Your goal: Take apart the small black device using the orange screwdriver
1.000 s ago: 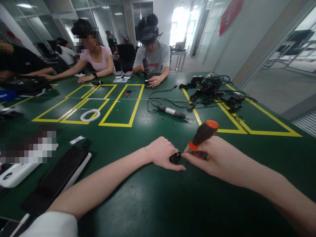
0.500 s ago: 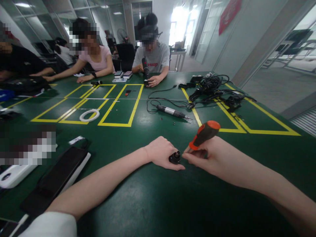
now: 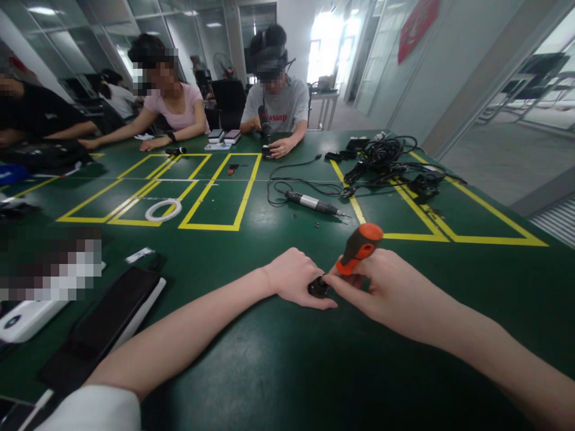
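My left hand rests on the green table, its fingers wrapped round a small round black part that stands on the surface. Most of those fingers are hidden behind the part and the hand. Tilted over it is a screwdriver with an orange and dark grey handle, held by my right hand. My right thumb and forefinger pinch close to the top of the black part. The screwdriver's tip is hidden behind the fingers, so I cannot tell whether something small is pinched there too.
Beyond my hands lies a corded electric screwdriver, with tangled black cables at the back right. A roll of white tape lies left of centre. A black pouch is by my left arm. A co-worker holds a power tool across the table.
My right hand has moved left with the screwdriver, bringing its fingertips up to the black part. My left hand has stayed in place.
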Demonstrator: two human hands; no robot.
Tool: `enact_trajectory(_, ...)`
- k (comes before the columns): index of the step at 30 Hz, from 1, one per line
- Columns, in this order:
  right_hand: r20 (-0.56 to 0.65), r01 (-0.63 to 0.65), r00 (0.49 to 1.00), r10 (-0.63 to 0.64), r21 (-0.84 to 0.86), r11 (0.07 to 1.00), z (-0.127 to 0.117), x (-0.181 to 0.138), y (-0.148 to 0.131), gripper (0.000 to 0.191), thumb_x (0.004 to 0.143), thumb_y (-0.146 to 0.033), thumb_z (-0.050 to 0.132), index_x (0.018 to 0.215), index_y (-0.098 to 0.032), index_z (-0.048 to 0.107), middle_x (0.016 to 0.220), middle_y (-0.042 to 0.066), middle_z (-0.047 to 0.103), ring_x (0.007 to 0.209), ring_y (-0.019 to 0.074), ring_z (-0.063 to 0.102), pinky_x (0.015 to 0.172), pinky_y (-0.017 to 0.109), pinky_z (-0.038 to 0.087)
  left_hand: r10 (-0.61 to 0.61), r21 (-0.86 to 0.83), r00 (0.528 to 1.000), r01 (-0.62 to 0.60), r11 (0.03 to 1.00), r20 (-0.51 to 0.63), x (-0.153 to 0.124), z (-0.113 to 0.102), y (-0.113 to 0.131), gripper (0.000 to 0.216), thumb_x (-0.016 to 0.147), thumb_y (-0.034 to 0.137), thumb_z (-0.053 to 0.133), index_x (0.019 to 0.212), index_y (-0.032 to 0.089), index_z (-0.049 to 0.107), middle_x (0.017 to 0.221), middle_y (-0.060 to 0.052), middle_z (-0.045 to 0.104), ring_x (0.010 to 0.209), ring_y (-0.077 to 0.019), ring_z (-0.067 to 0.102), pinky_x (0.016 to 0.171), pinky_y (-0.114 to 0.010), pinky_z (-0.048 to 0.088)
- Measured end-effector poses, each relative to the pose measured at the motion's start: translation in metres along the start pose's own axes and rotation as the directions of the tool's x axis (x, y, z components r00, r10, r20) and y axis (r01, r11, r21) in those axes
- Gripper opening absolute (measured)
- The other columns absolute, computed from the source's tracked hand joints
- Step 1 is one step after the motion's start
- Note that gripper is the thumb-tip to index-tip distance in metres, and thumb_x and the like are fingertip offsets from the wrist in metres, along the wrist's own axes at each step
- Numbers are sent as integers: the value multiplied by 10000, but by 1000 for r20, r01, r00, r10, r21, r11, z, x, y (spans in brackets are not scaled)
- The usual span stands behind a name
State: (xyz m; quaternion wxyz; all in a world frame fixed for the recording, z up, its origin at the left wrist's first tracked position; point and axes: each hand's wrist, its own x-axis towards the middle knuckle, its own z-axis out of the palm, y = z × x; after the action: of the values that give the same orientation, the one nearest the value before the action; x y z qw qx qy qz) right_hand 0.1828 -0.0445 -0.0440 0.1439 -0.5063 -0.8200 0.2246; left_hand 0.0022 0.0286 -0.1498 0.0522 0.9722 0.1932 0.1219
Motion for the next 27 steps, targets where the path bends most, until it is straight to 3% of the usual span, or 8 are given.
enact_trajectory(7, -18, 32, 999, -32, 28, 999, 2, -2, 2, 149, 906, -209, 601, 788, -198, 692, 709, 40, 697, 619, 188, 654, 568, 283, 472, -46, 55, 998, 43, 998, 44, 2, -2, 2, 572, 865, 731, 615, 685, 193, 686, 603, -35, 692, 550, -186, 660, 500, -275, 282)
enact_trajectory(11, -17, -22, 1000, 23, 39, 999, 3, -1, 0, 47, 863, -164, 602, 862, -205, 623, 711, 23, 682, 612, 190, 655, 566, 283, 481, -48, 24, 998, 47, 999, 40, 2, -2, 2, 573, 867, 720, 622, 649, 192, 669, 604, -33, 698, 552, -180, 663, 506, -273, 290)
enact_trajectory(15, -17, -83, 996, 83, 39, 996, 2, 1, -1, 107, 830, -131, 612, 888, -212, 572, 730, 21, 689, 619, 198, 664, 572, 290, 488, -48, -28, 998, 49, 998, 30, 1, -4, 3, 526, 870, 688, 641, 679, 200, 683, 645, -25, 722, 605, -178, 689, 532, -269, 324)
enact_trajectory(19, -5, -119, 993, 120, 37, 992, -3, -1, -6, 100, 845, -184, 659, 764, -204, 604, 760, 43, 711, 674, 210, 678, 618, 309, 506, -36, -30, 999, 37, 999, 35, 1, -4, 2, 539, 878, 692, 628, 670, 197, 674, 636, -24, 712, 597, -168, 679, 523, -274, 314)
enact_trajectory(27, 14, -89, 996, 87, 170, 982, -11, -2, -10, 101, 820, -227, 673, 719, -217, 681, 741, 22, 754, 697, 224, 711, 669, 331, 554, -18, 4, 1000, 18, 1000, 23, 2, -3, 1, 563, 873, 713, 618, 660, 194, 663, 609, -26, 689, 552, -163, 645, 503, -283, 291)
